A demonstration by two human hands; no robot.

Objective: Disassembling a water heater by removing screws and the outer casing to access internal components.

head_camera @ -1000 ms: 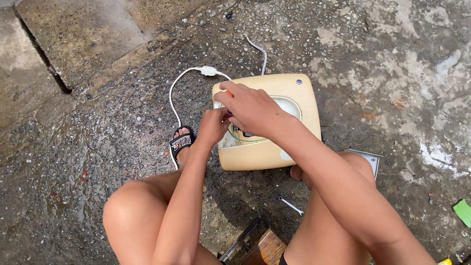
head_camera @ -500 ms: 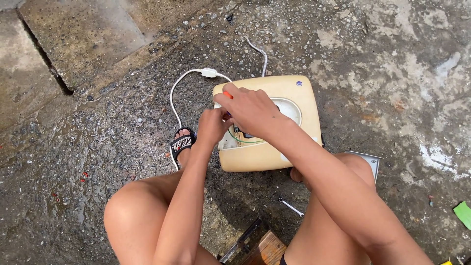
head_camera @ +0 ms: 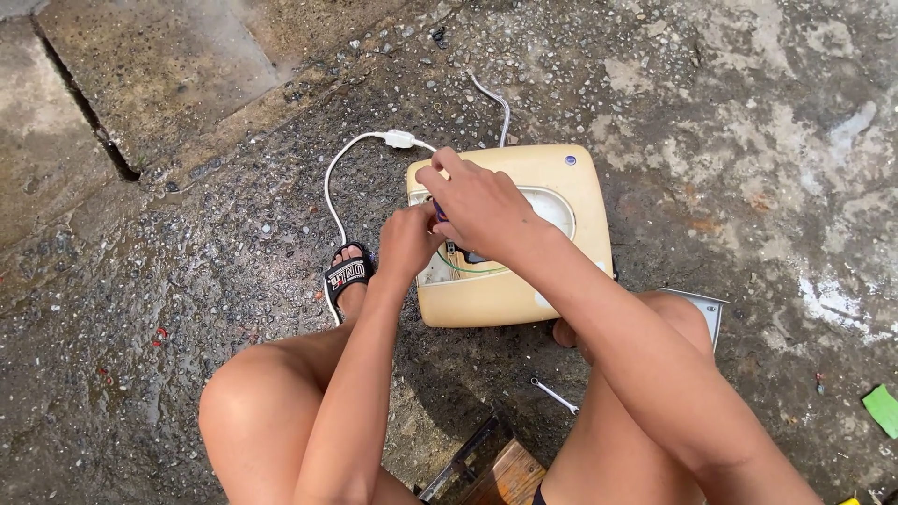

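Note:
A cream-yellow appliance housing (head_camera: 571, 182) lies flat on the wet concrete between my feet. Both hands meet at its open left side, where green wires (head_camera: 468, 271) show inside. My right hand (head_camera: 482, 206) reaches over the top with its fingers bent down and pinches a small dark purple piece (head_camera: 439, 211). My left hand (head_camera: 408, 239) is curled against the opening right beside it; what its fingertips hold is hidden. A white cord (head_camera: 329, 182) with an inline connector (head_camera: 398, 139) loops out from the housing's far left corner.
My left foot in a black sandal (head_camera: 347, 276) sits left of the housing. A small silver wrench (head_camera: 554, 395) lies on the ground between my legs, near a wooden block (head_camera: 510, 472). A grey metal plate (head_camera: 708, 309) shows past my right knee. A green scrap (head_camera: 882, 409) lies far right.
Both hands stay at the housing's opening. The right hand's fingers have shifted slightly over the dark piece; nothing else has moved.

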